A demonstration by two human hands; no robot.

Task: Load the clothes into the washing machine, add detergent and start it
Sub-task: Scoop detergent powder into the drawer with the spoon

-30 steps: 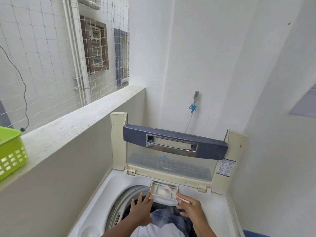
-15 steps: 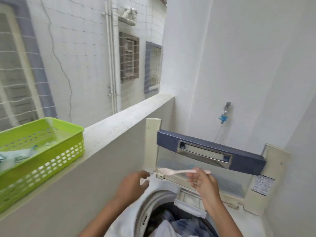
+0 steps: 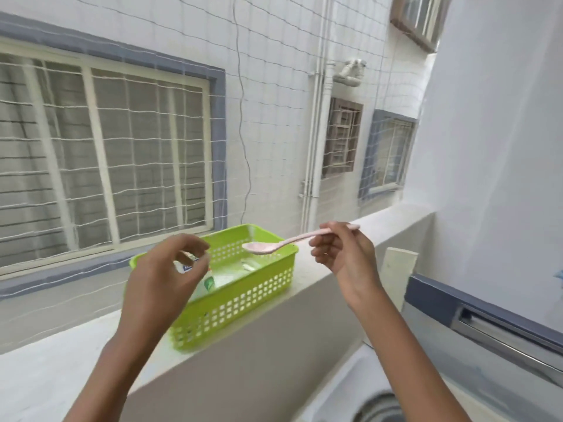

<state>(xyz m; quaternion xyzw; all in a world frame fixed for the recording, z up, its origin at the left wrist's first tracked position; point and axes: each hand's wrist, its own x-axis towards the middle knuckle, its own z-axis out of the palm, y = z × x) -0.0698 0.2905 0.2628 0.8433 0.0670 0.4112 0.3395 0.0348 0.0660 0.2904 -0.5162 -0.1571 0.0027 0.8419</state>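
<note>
- Right hand (image 3: 344,254) is pinching a pink spoon (image 3: 286,240) by the handle end. The bowl points left and hangs over the far right corner of the basket. Looks empty, but it's a bit blurry, so not 100% sure.
- Left hand (image 3: 164,275) is up in front of the basket's left end with the fingers loosely curved and a gap between thumb and fingers. It's got nothing in it.
- The green basket (image 3: 243,296) sits on the white ledge (image 3: 61,376), close to the near edge.
- Inside it there's a white detergent packet (image 3: 210,283) with some blue and green print. It's lying on the basket floor, partly behind the left hand. I can't tell if the fingertips touch it.
- The washer (image 3: 344,388) is at bottom right, pushed up against the ledge wall. Its lid (image 3: 457,300) is standing open, and you can see the blue band and the silver handle.
- Only a sliver of the drum rim (image 3: 380,406) shows at the bottom edge, so there's no seeing what's in it.
- Past the ledge there's a net (image 3: 274,117), then the building opposite with barred windows and pipes.
</note>
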